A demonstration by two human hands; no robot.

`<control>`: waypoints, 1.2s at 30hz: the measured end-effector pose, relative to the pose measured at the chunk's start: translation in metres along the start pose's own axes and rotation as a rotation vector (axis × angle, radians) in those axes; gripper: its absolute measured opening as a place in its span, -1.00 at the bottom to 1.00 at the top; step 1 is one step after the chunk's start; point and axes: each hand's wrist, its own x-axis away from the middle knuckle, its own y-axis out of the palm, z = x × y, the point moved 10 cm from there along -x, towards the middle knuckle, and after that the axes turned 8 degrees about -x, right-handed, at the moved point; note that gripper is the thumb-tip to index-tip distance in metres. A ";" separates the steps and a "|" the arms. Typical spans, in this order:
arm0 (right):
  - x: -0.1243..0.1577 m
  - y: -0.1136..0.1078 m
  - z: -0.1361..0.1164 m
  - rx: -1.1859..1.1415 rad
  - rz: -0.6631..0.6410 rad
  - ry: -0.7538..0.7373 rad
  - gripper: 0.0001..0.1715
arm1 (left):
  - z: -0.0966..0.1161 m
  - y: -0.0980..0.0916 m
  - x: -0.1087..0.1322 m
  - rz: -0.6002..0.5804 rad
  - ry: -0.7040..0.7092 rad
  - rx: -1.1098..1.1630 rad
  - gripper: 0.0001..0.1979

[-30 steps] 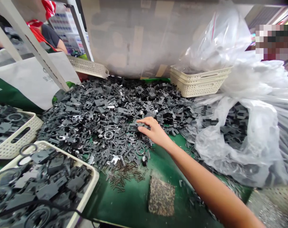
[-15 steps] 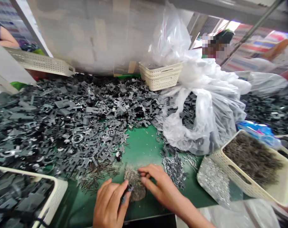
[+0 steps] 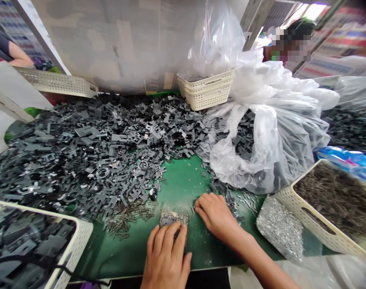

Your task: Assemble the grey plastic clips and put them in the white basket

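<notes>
A small speckled block (image 3: 183, 218) sits on the green tabletop near the front edge. My left hand (image 3: 167, 251) lies over it, fingertips holding a dark grey plastic part (image 3: 170, 220) against its top; the fingers cover much of both. Right of the block, my right hand (image 3: 215, 212) has its fingers curled together close above the table. What is between those fingertips, if anything, is hidden. Small grey metal pieces (image 3: 231, 202) lie just beyond this hand. Thin brown springs (image 3: 125, 218) are scattered left of the block.
A large heap of dark grey plastic parts (image 3: 89, 148) covers the left and back. Cream baskets stand at front left (image 3: 84, 235), back (image 3: 211, 94) and right (image 3: 309, 216). Clear plastic bags (image 3: 264, 148) bulge at right, by a bag of shiny small pieces (image 3: 282, 228). People are beyond.
My left hand has moved right and turned palm-down, bringing the plastic part onto the block. My right hand has left the block and shifted right, towards the metal pieces. The view has shifted slightly.
</notes>
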 end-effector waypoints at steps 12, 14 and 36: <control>0.007 -0.005 -0.004 -0.320 0.096 0.005 -0.89 | -0.128 0.003 -0.045 -0.226 -0.269 -0.348 -0.79; 0.006 -0.008 -0.009 -0.434 0.104 0.036 -0.89 | -0.129 0.003 -0.046 -0.215 -0.255 -0.336 -0.78; -0.011 0.022 -0.073 -1.276 -0.052 0.171 -0.84 | -0.097 -0.035 -0.021 0.139 -0.451 0.394 -0.85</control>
